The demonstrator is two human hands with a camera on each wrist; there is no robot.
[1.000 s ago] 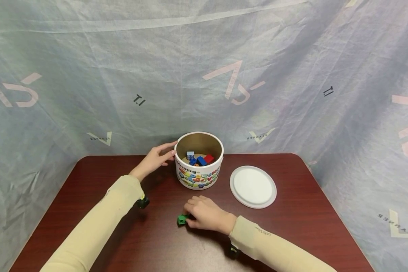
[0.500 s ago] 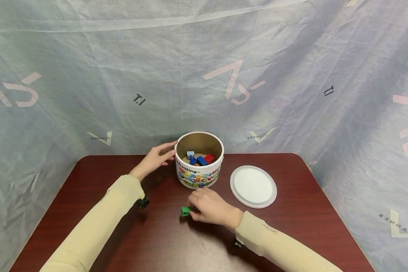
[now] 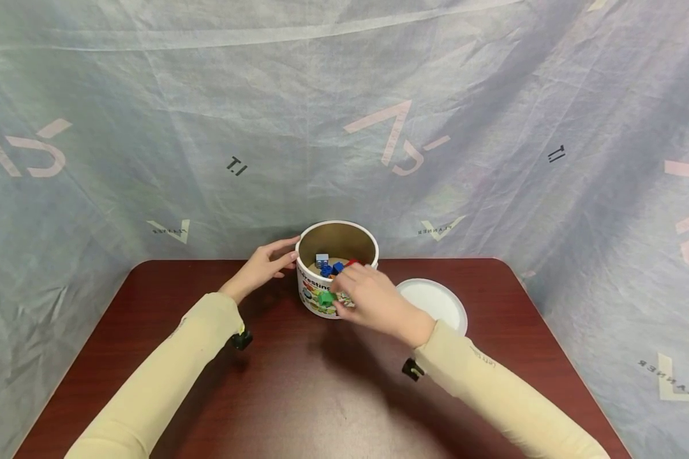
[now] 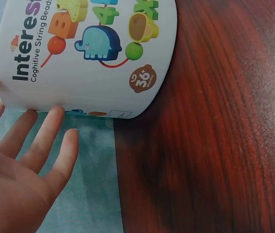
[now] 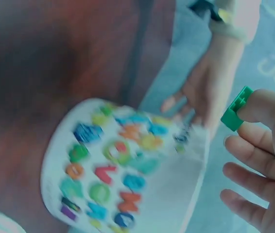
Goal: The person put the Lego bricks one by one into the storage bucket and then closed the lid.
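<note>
A white printed bucket (image 3: 316, 296) stands at the back of the table with several building blocks in it, among them a light blue block (image 3: 321, 260) and a dark blue block (image 3: 338, 268). My left hand (image 3: 258, 271) rests its fairly straight fingers against the bucket's left side and rim; the left wrist view shows those fingers (image 4: 50, 131) spread along the wall. Between thumb and index finger, my right hand (image 3: 373, 299) pinches a green building block (image 5: 236, 108). In the head view it overlaps the bucket's front, just below the rim.
A round white lid (image 3: 436, 303) lies on the dark red table (image 3: 298, 395) to the right of the bucket, partly covered by the right hand and wrist. A grey printed cloth (image 3: 252, 115) hangs behind the table and along both sides.
My right hand has lifted the green block off the table and carried it forward to the bucket's front. The left hand and the bucket have stayed put.
</note>
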